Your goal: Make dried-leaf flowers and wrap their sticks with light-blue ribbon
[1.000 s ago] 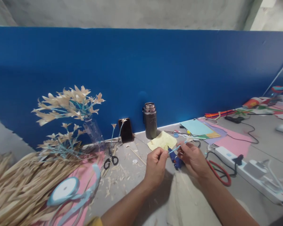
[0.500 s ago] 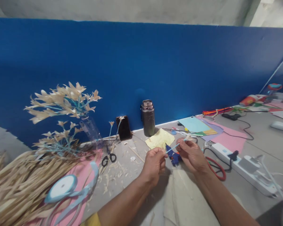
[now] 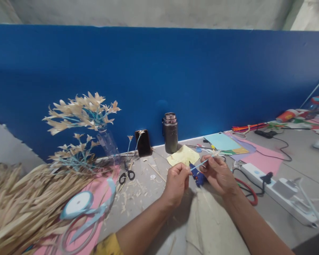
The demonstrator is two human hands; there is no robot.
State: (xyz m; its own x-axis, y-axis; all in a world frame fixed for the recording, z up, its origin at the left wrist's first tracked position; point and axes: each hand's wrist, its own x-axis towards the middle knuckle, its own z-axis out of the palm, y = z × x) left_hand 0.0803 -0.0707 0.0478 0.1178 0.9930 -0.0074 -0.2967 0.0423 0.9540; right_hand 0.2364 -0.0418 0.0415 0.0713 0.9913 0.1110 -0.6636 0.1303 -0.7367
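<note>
A thin light-blue flower stem (image 3: 199,165) runs slantwise between my two hands. My left hand (image 3: 177,181) pinches its lower left end. My right hand (image 3: 219,174) has its fingers closed round the upper right part, where a pale petal-like tip (image 3: 217,153) sticks out past the fingertips. Just behind the stem lies a blue glue gun (image 3: 198,178), partly covered by my right hand. A crumpled pale yellow sheet (image 3: 183,156) lies beyond it.
Dried husks (image 3: 21,198), a roll of light-blue tape (image 3: 78,203) and black scissors (image 3: 127,176) lie at left. Pale flowers (image 3: 87,109) stand in a clear bottle (image 3: 107,143). A phone (image 3: 143,143) and flask (image 3: 171,134) stand by the blue wall. A power strip (image 3: 278,193) lies at right.
The whole view has shifted slightly, so things appear a little farther right. Both hands keep their hold on the stem, with hardly any other movement.
</note>
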